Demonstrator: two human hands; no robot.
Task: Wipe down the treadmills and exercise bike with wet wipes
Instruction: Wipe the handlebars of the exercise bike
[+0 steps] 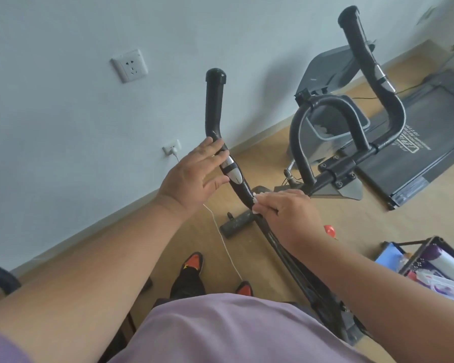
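Observation:
The exercise bike's black left handlebar (214, 106) rises in the middle, with a silver sensor plate (232, 171) on its bend. My left hand (194, 176) reaches to the bar just above that plate, fingers nearly straight and touching it. My right hand (286, 213) holds a white wet wipe (255, 204) pressed round the bar below the plate. The right handlebar (364, 56) and the centre loop (323, 103) stand to the right. A treadmill (414, 153) lies on the floor behind the bike.
A grey wall with two sockets (129, 65) runs along the left; a white cable (220, 237) trails from the lower socket across the wooden floor. A black rack (427, 260) with bottles and packs stands at the right. My feet (194, 263) are below the bar.

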